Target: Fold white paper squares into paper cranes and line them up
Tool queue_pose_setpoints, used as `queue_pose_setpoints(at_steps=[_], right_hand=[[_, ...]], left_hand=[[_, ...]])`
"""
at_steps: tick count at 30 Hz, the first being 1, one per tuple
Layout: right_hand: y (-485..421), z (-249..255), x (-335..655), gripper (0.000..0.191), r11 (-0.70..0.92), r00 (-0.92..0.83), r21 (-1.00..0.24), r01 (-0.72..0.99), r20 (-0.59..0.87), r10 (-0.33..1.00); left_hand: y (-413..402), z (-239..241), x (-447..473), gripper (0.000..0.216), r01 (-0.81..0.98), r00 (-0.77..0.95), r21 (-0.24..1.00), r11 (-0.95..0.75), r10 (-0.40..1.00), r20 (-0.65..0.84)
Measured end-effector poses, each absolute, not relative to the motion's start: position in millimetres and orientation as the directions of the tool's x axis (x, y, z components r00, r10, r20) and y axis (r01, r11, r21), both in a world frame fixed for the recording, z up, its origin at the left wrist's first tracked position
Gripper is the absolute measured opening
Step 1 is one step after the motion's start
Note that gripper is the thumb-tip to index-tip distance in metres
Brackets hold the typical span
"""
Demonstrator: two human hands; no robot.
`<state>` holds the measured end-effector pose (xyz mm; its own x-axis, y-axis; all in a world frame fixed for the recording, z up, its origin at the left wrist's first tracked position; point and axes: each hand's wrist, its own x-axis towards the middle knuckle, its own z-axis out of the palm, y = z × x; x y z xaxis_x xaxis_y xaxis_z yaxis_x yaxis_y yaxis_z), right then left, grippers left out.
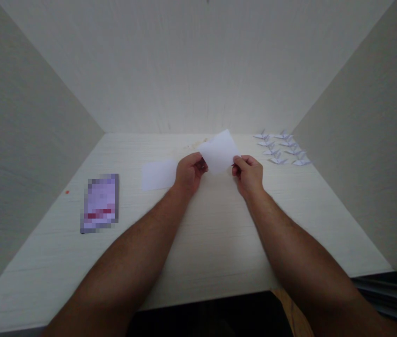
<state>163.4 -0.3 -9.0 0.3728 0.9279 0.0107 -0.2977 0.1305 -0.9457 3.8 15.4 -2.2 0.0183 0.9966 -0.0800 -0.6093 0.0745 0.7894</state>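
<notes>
A small white sheet of paper (219,150) is held up above the middle of the pale desk (205,234), tilted. My left hand (189,172) pinches its lower left edge with fingers closed. My right hand (249,174) pinches its right edge, fingers also closed. Another white sheet (158,174) lies flat on the desk just left of my left hand.
Several small folded paper cranes (283,147) stand in rows at the back right of the desk. A purple and white booklet (100,202) lies at the left, with a tiny red speck (67,192) beyond it. Plain walls enclose the desk on three sides.
</notes>
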Motion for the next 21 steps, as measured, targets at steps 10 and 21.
queue_pose_setpoints(at_steps=[10, 21], right_hand=[[0.2, -8.3, 164.2, 0.02, 0.134, 0.375, -0.924, -0.358, -0.011, 0.927], [0.9, -7.3, 164.4, 0.018, 0.156, 0.352, -0.904, -0.398, 0.007, 0.936]], left_hand=[[14.5, -3.5, 3.5, 0.008, -0.574, 0.01, 0.818, 0.034, 0.999, -0.034], [16.4, -5.1, 3.4, 0.013, -0.545, -0.016, 0.838, -0.011, 1.0, 0.003]])
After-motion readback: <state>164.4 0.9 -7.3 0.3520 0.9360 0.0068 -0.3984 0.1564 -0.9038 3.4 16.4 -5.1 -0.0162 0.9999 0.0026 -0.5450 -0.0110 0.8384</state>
